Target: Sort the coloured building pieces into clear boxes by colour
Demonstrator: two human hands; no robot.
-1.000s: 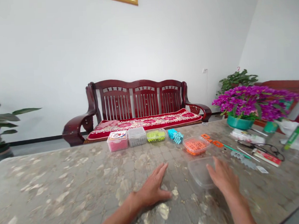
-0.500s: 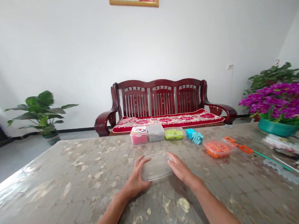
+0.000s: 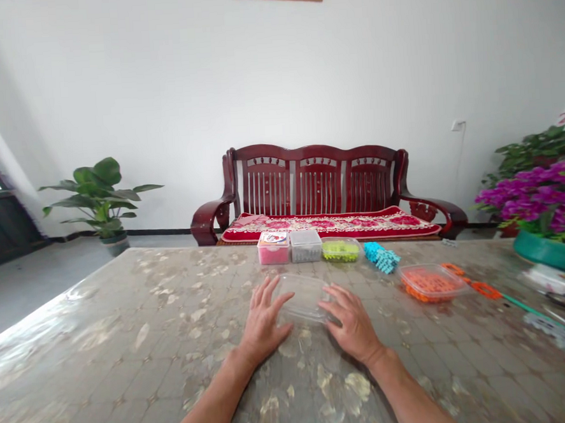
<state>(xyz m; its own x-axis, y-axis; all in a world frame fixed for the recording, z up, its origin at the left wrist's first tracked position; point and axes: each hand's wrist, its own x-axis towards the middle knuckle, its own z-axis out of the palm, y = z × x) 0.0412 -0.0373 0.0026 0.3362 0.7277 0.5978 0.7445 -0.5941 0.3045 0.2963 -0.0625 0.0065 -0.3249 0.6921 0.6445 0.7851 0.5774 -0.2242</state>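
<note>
A clear, shallow plastic container (image 3: 303, 296) lies on the patterned tabletop between my hands. My left hand (image 3: 266, 318) is at its left side, fingers spread, with the fingertips and thumb around the edge. On the opposite side, my right hand (image 3: 349, 316) has its fingers apart, the tips close to or touching the right rim. Neither hand appears closed on anything. Whether the fingertips still press on the clear plastic is hard to tell.
Behind stand a pink-filled box (image 3: 274, 249), a grey-filled box (image 3: 305, 246), a tub of yellow-green pieces (image 3: 341, 250) and joined blue pieces (image 3: 382, 258). To the right are a tub of orange pieces (image 3: 433, 283), linked orange pieces (image 3: 486, 289) and a purple-flowered plant (image 3: 544, 198).
Both hands have loosened from the clear container, their fingers now more spread. The container looks turned a little. The whole view has shifted, with the background moving rightward.
</note>
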